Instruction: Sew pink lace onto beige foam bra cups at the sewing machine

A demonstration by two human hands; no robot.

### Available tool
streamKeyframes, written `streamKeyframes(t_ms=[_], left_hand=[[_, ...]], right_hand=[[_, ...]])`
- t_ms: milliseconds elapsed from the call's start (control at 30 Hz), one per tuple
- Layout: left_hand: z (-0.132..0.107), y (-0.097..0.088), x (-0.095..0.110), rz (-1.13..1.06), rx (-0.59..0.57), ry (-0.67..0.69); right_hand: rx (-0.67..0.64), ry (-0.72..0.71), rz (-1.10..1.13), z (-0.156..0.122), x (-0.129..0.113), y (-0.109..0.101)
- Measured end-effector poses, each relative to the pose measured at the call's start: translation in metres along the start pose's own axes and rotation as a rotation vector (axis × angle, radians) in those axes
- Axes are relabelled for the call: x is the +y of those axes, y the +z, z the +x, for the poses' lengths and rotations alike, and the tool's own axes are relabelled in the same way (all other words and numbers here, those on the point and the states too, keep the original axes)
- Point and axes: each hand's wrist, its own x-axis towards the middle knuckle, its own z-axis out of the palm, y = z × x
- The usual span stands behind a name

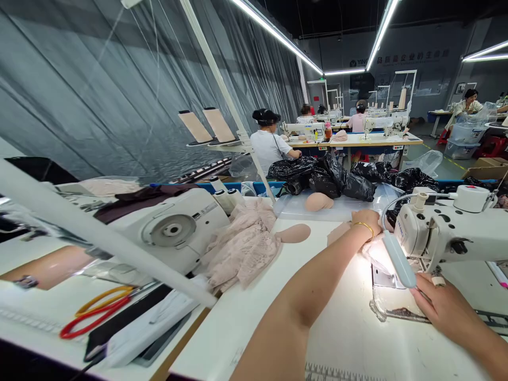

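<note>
Look for the pale pink cloth (373,253) at the left end of the white sewing machine (418,233), partly behind the lamp (399,262), in bright light. Find the left hand (365,217) at the far side of the cloth, palm down, with bent knuckles. Cannot see the fingertips, so cannot tell a grip from a light touch. Find the right hand (440,296) on the near side, with thumb and fingers close to the tip of the lamp. Cannot tell open from closed there, or cloth in the fingers from none.

To work well, keep the cloth flat and smooth. Guide gently from both sides, with no hard tug. Feel for little folds and press out any lumps. Take care near the needle spot, hidden here behind the lamp, and keep fingers off to the side. Maybe tip the lamp a bit for a better look. Mind the gold bracelet (364,226), very near the bendy hose (384,209). Go slow, and check the edges often. Keep the lace pile (246,248) and the tan pad (294,233) beside it well away to the left, clear of both hands.
</note>
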Motion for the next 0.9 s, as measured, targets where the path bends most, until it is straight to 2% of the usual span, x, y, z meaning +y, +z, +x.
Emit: streamKeyframes(t_ms=[133,200,233,267,300,333,367,433,500,567,633,667,767,900], left_hand=[[-0.023,-0.038,-0.021,-0.104,0.272,-0.049],[-0.047,-0.053,-0.04,-0.141,0.392,-0.084],[-0.062,-0.054,-0.05,-0.152,0.43,-0.088],[-0.079,-0.05,-0.059,-0.175,0.464,-0.073],[-0.097,-0.04,-0.066,-0.247,0.509,-0.037],[-0.116,-0.026,-0.072,-0.276,0.506,0.027],[-0.134,-0.009,-0.076,-0.241,0.512,0.116],[-0.163,0.028,-0.079,-0.038,0.536,0.326],[-0.181,0.053,-0.074,0.108,0.437,0.576],[-0.184,0.062,-0.064,0.174,0.231,0.758],[-0.177,0.058,-0.053,0.196,0.054,0.809],[-0.171,0.054,-0.047,0.207,0.016,0.791],[-0.155,0.048,-0.033,0.247,0.032,0.747],[-0.142,0.06,-0.026,0.221,0.115,0.815]], right_hand=[[0.015,0.004,0.046,0.001,0.003,0.0],[0.015,0.006,0.047,0.001,0.003,-0.001],[0.017,0.003,0.047,0.001,0.003,-0.001],[0.02,0.0,0.049,0.001,0.003,-0.001],[0.019,-0.003,0.056,0.001,0.003,-0.001],[0.016,-0.004,0.063,0.002,0.003,-0.001],[0.013,-0.002,0.068,0.002,0.003,-0.001],[0.01,-0.004,0.06,0.002,0.002,-0.002],[0.012,-0.011,0.03,0.003,0.0,-0.004],[0.009,-0.012,0.006,0.003,-0.003,-0.007],[-0.003,-0.006,-0.001,0.004,-0.005,-0.01],[-0.009,-0.003,-0.003,0.005,-0.006,-0.011],[-0.025,0.003,-0.011,0.006,-0.009,-0.014],[-0.006,0.0,0.013,0.006,-0.009,-0.015]])
